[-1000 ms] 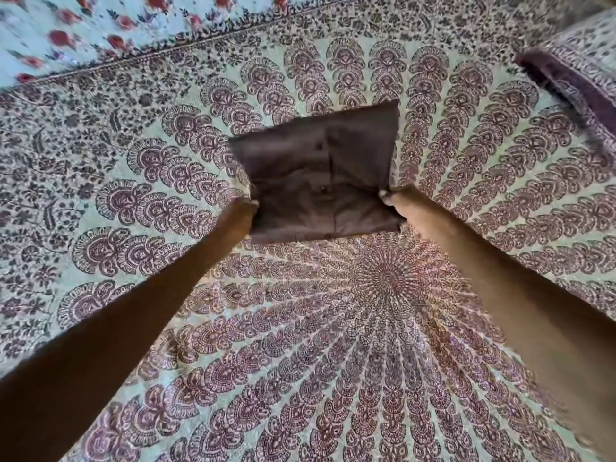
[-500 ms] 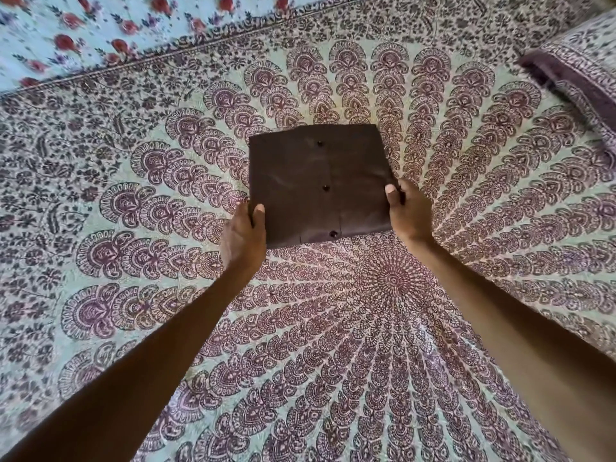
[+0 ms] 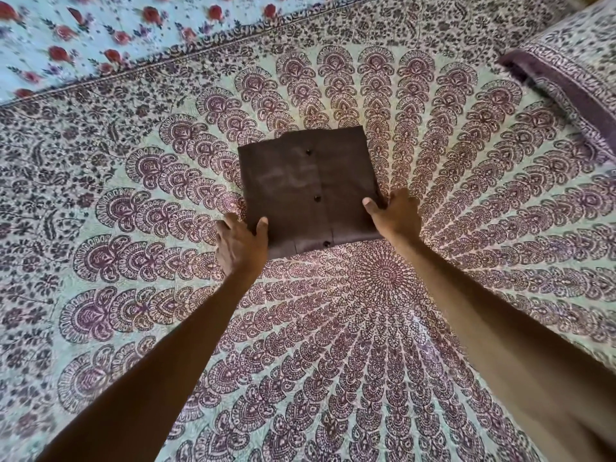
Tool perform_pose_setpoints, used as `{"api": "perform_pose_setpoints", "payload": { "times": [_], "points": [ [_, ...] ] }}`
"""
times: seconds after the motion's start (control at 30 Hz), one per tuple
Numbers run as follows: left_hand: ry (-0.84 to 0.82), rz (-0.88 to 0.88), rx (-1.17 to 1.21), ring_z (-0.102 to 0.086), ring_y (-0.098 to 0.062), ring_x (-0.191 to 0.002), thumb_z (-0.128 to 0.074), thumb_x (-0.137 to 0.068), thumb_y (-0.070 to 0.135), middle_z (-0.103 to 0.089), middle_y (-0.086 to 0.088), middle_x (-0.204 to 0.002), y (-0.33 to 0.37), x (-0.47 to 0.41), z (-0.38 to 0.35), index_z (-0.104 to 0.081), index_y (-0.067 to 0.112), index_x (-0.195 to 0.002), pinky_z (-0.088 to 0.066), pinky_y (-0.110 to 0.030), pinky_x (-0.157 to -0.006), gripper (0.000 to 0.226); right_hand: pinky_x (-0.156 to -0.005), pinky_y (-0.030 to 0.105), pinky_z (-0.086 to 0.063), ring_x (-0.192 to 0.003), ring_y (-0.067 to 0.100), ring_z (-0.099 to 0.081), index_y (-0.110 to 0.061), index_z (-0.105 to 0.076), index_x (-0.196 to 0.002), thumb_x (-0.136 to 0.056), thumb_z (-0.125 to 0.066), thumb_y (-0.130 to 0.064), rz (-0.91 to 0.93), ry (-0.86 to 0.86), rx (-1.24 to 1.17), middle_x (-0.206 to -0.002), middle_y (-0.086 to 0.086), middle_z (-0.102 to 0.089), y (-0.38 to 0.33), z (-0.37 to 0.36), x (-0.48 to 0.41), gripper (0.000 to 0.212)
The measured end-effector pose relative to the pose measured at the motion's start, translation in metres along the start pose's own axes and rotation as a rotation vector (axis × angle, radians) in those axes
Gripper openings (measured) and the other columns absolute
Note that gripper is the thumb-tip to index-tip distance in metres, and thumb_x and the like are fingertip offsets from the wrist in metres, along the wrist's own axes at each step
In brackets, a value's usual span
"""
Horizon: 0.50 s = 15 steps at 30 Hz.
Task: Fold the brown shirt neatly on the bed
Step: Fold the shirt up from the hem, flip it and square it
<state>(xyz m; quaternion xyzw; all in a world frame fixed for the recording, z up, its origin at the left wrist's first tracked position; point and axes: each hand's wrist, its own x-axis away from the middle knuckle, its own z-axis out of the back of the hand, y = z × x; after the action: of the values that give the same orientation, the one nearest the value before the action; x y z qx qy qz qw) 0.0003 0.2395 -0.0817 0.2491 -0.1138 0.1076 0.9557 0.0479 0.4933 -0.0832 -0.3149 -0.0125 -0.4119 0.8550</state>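
Brown shirt (image 3: 310, 191), sagging one second ago, now flat square on bedspread (image 3: 140, 328), just beyond mandala centre (image 3: 383, 275). Left hand (image 3: 241, 248), right hand (image 3: 398, 216) pinch near corners, thumbs on top. Free bedspread around all edges.

One brown shirt (image 3: 300, 188), three buttons (image 3: 317, 197), two hands (image 3: 240, 246) (image 3: 398, 216), one mandala bedspread (image 3: 483, 201), one pillow (image 3: 573, 71), one floral sheet (image 3: 83, 31)
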Motion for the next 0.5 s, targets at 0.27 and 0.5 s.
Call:
{"api": "perform_pose_setpoints", "payload": {
  "times": [0.27,0.5],
  "points": [
    [-0.354,0.393,0.683,-0.064,-0.03,-0.099,-0.071,-0.082,0.042,-0.064,-0.012,-0.119,0.022,-0.008,0.013,-0.055,0.005,-0.123,-0.055,-0.038,-0.082,0.057,-0.067,0.027,-0.05,-0.089,0.02,-0.065,-0.009,-0.059,-0.12,-0.081,-0.075,-0.024,-0.229,-0.454,-0.557,-0.109,0.007,-0.068,-0.024,0.024,0.008,0.046],
    [-0.491,0.285,0.618,-0.063,-0.026,-0.101,-0.063,-0.09,0.034,-0.065,-0.009,-0.116,-0.04,0.126,0.024,-0.054,0.01,-0.128,-0.052,-0.036,-0.089,0.046,-0.077,0.038,-0.057,-0.088,0.024,-0.07,-0.019,-0.064,-0.098,-0.079,-0.076,-0.019,-0.418,-0.559,-0.592,-0.101,0.008,-0.073,0.072,0.044,0.121,0.023]
  ]
}}
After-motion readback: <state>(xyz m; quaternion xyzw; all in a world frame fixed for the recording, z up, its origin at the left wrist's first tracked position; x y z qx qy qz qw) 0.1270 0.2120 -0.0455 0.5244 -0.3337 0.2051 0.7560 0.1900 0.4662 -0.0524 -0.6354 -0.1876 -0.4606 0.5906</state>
